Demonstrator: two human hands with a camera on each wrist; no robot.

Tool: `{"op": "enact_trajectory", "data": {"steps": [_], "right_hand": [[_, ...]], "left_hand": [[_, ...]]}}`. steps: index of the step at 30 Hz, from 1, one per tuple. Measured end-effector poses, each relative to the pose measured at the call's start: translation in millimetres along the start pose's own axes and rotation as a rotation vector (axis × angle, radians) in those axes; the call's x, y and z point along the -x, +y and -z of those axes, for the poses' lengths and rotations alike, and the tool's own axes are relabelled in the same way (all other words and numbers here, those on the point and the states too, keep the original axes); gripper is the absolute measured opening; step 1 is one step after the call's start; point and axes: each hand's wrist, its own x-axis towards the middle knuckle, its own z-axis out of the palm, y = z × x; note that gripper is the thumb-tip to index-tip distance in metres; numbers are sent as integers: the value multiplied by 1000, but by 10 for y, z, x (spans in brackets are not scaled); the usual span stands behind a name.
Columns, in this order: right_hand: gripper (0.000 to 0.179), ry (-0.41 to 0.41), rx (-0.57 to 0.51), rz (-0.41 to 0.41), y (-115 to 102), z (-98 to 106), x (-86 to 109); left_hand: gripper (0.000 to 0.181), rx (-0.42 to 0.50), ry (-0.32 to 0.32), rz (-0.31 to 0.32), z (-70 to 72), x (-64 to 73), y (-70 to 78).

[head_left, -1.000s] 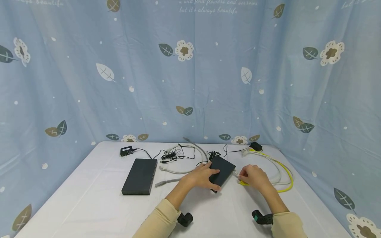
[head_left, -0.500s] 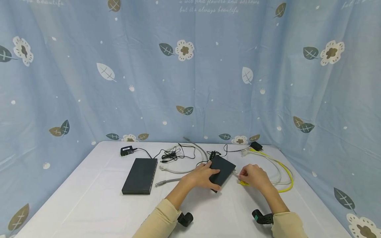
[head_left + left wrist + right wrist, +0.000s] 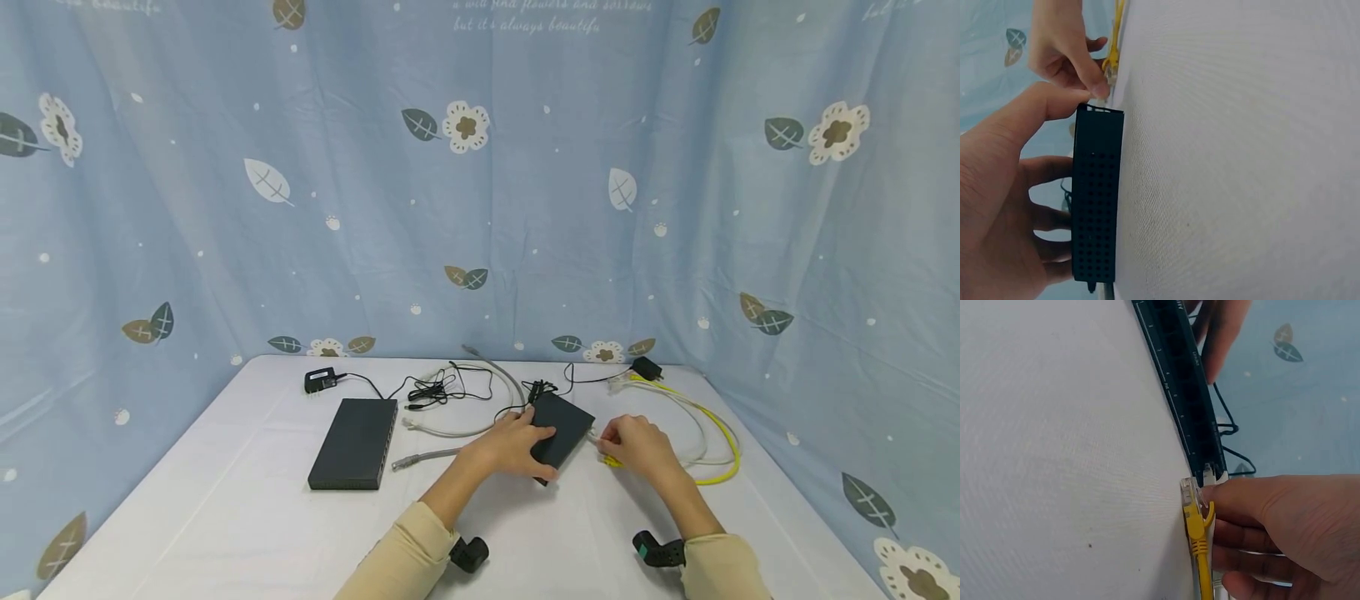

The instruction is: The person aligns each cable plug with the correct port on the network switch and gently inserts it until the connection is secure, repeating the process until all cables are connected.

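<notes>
A small black network switch [image 3: 564, 432] lies at an angle on the table, its row of numbered ports [image 3: 1179, 381] facing my right hand. My left hand [image 3: 506, 447] rests spread over its top, thumb at the near corner above the vented side [image 3: 1094, 206]. Between thumb and fingers my right hand [image 3: 637, 446] pinches the plug end of a whitish Ethernet cable [image 3: 594, 437]. In the right wrist view that clear plug [image 3: 1209, 471] is at the last port; how deep it sits, I cannot tell. A yellow cable's plug [image 3: 1195, 522] lies close beside the right fingers.
On the left stands a larger black switch [image 3: 354, 446]. Behind it are a power adapter [image 3: 321, 381] and its bundled black cord [image 3: 427, 390]. A grey cable [image 3: 423, 458] lies in between. Yellow cable [image 3: 727, 442] loops at right, near another adapter [image 3: 646, 368].
Almost nothing differs. Both hands keep their places at the small switch, with the right hand shifted very slightly to the left.
</notes>
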Motion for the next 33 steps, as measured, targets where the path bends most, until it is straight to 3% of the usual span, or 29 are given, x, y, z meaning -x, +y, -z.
{"op": "enact_trajectory", "data": {"steps": [33], "right_hand": [[9, -30, -8, -3, 28, 30, -3]], "left_hand": [[78, -19, 15, -3, -18, -1, -18]]}}
